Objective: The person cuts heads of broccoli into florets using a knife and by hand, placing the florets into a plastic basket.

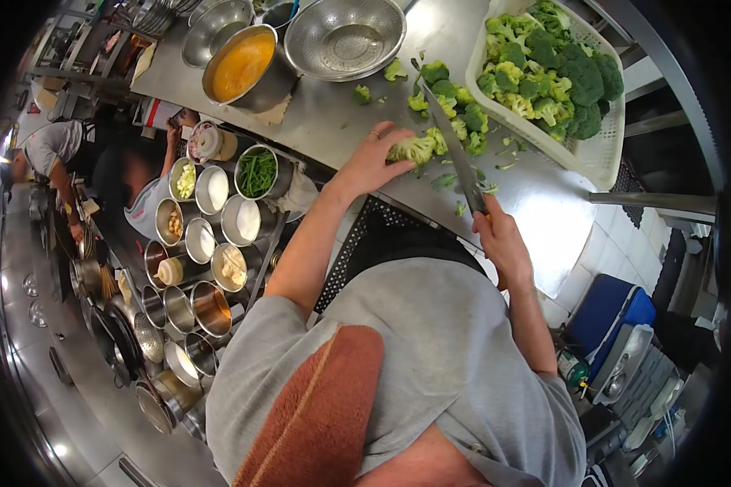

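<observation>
Head view: broccoli was apparently being cut up on the steel worktop, knife in one hand, vegetable in the other.
The left hand was half curled, thumb and fingers either side of a broccoli piece lying on the metal; the right hand was wrapped around the knife's handle, its blade slanting across the loose florets beside that piece. From where I stood, another cut seemed to call for a steady hold, with fingertips tucked well back from the edge. I couldn't tell whether the blade touched anything, florets blurred its tip, and the right fingers' undersides were hidden. A white basket of broccoli sat near, its top corner cut off.
</observation>
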